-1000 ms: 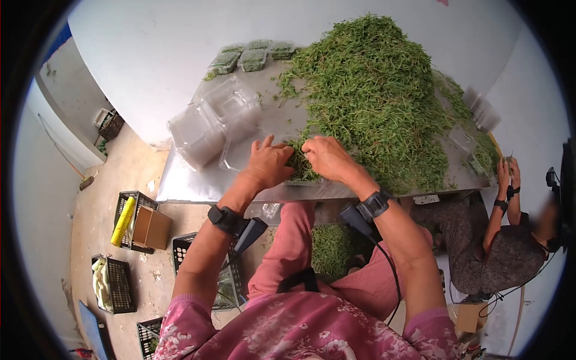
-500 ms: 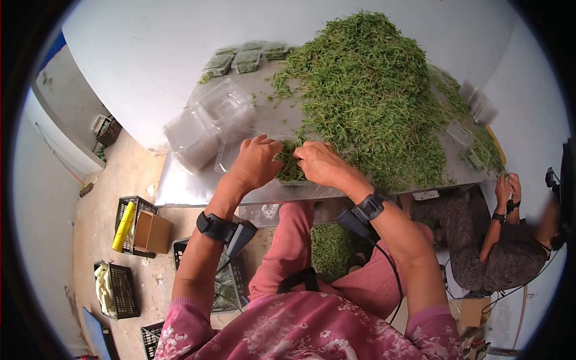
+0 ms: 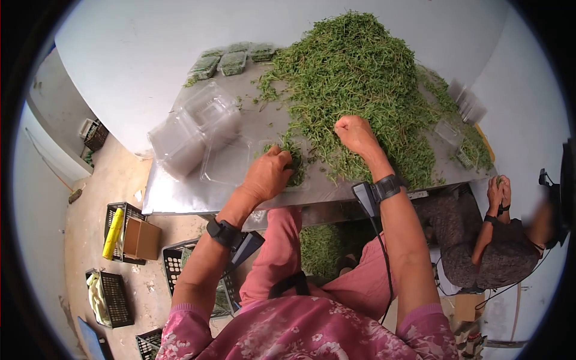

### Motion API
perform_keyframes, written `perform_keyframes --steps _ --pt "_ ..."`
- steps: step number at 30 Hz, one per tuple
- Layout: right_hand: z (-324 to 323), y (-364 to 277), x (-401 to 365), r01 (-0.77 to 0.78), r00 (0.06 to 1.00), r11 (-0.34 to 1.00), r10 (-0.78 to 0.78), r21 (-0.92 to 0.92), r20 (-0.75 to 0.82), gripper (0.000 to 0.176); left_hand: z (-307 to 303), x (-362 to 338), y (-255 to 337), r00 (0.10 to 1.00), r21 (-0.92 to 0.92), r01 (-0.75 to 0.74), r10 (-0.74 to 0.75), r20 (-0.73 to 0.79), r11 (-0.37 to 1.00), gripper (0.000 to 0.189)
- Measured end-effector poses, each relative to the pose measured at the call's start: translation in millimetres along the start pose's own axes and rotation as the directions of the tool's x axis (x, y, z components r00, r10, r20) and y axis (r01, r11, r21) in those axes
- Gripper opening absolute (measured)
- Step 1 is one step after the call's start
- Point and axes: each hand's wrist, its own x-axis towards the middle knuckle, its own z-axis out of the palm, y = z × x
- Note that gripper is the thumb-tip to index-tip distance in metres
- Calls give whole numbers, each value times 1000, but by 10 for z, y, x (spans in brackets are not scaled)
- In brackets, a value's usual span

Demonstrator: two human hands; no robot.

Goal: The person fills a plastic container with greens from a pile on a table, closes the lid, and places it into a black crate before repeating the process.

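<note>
A large heap of green stems covers the middle and right of the metal table. Near the front edge lies an open clear plastic box with greens in its right half. My left hand is over those greens, its fingers bent and closed on some of them. Against the lower left face of the heap is my right hand, fingers curled together; what they hold, if anything, cannot be made out.
Stacked empty clear boxes stand on the left of the table, with several filled boxes behind. At the right are more clear boxes and a co-worker's hands. Black crates sit on the floor.
My right hand has left the box and moved right and up to the heap. My left hand has moved slightly right and down, onto the greens in the box. The whole view has shifted a little.
</note>
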Motion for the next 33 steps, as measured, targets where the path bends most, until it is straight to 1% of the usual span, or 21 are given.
perform_keyframes --steps 1,2,4,7,8,10,11,14,15,18,19,22,23,26,29,32,33 --pt "17 75 27 -38 999 999 37 -12 -24 16 20 23 -42 1000 -20 -1 2 13 1000 23" --pt "59 143 53 -39 999 999 38 -26 -28 16 30 44 -65 1000 -40 -2 3 27 999 24" --pt "113 197 74 -42 999 998 40 -54 -36 18 19 75 -29 996 28 14 -16 83 1000 26" --pt "212 168 140 -165 984 975 173 -149 46 28 30 126 -24 991 83 16 -26 129 996 30" --pt "255 145 146 -140 989 975 145 -175 15 32 49 134 -31 990 91 14 -27 138 996 31" --pt "329 17 135 -89 996 968 82 -233 -41 40 130 130 -84 998 64 -18 14 63 998 28" --pt "317 -89 153 -195 971 948 222 -250 84 53 162 130 -107 999 51 -34 33 22 998 27" --pt "417 -285 88 -141 987 933 159 -330 28 60 188 133 -138 999 34 -41 41 22 999 29" --pt "456 -334 105 -164 982 917 186 -363 26 56 191 133 -145 999 21 -42 41 19 999 30" --pt "597 -275 154 -177 981 880 196 -441 -3 51 188 126 -164 999 -13 -51 51 8 999 31" --pt "626 -252 148 -173 985 886 162 -430 -63 35 187 123 -167 998 -20 -60 60 4 998 31" --pt "550 -182 216 -206 960 865 270 -458 79 37 206 116 -169 998 -17 -61 61 -15 998 31" --pt "554 -146 204 -170 975 857 219 -486 47 29 216 116 -171 998 -13 -58 58 -22 998 31" --pt "512 -64 222 -146 977 841 206 -522 60 26 229 118 -191 997 -12 -68 67 -22 998 31" --pt "492 82 223 -167 984 895 125 -414 -126 16 183 102 -140 999 -20 -37 37 -9 999 31" --pt "226 93 290 -194 981 966 186 -168 -62 14 205 102 -150 999 -27 -42 42 -17 999 31" --pt "43 -45 271 -202 977 959 212 -198 31 13 215 102 -155 999 -24 -43 43 -19 999 31"
